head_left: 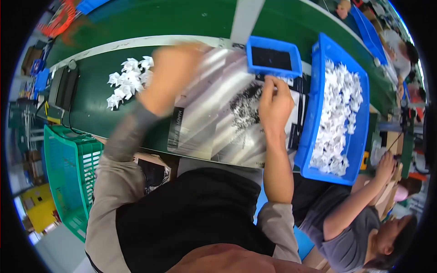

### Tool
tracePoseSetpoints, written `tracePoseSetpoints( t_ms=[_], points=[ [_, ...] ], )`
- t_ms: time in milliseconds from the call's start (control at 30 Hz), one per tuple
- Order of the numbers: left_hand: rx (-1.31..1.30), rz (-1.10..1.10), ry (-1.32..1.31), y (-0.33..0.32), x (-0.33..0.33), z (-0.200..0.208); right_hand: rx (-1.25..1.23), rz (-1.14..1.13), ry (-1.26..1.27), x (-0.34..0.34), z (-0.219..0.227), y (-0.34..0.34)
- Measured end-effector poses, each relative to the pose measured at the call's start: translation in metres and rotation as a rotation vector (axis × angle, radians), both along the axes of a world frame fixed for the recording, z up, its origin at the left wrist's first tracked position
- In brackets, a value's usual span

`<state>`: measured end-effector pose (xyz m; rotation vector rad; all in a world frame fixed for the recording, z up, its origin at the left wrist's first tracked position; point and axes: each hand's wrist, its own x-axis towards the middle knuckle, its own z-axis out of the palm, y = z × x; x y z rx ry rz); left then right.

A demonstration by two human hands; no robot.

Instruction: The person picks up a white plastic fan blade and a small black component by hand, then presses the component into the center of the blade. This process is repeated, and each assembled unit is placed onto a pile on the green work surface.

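Note:
My left hand (175, 75) is smeared by motion over the left edge of a glossy grey-and-white sheet (209, 113), so its fingers cannot be read. Beside it on the green table lies a cluster of small white plastic parts with pointed ends (127, 82). Over the sheet's right side, my right hand (276, 107) has its thumb and fingers pinched together; whatever they hold is too small to make out. Just left of that hand, tiny black pieces (243, 109) lie scattered on the sheet. Beyond its fingertips stands a small blue tray (274, 72) with black contents.
A large blue bin (312, 132) of white parts stands to the right. At the left are a dark box-shaped device (63, 88) with a cable and a green crate (68, 182) below table level. Another person (350, 227) works at the lower right. A white post (246, 20) rises at the back.

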<state>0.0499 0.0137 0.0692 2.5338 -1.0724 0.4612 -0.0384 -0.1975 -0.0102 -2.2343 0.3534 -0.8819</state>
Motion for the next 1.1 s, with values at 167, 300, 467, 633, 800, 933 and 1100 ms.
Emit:
tracePoseSetpoints(
  t_ms=[167, 300, 467, 633, 800, 933, 1100],
  points=[
    [0.464, 0.304, -0.006, 0.099, 0.084, -0.039, 0.018, 0.007, 0.011, 0.003, 0.005, 0.003],
    [0.347, 0.424, 0.240, 0.100, 0.090, -0.044, 0.036, 0.088, 0.075, -0.002, 0.004, 0.007],
    [0.404, 0.423, 0.202, 0.099, 0.095, -0.028, -0.071, 0.407, 0.207, -0.011, 0.015, 0.010],
    [-0.459, 0.105, 0.584, 0.041, 0.055, -0.012, -0.519, 0.589, 0.436, -0.017, 0.032, 0.029],
    [-0.660, 0.010, 0.703, 0.000, 0.021, -0.054, -0.668, 0.606, 0.519, -0.001, 0.032, 0.040],
    [-0.819, -0.011, 0.850, 0.000, 0.023, -0.062, -0.763, 0.518, 0.735, 0.008, 0.040, 0.052],
    [-0.973, -0.040, 0.980, 0.003, 0.020, -0.060, -0.806, 0.527, 0.741, 0.005, 0.034, 0.058]
  ],
)
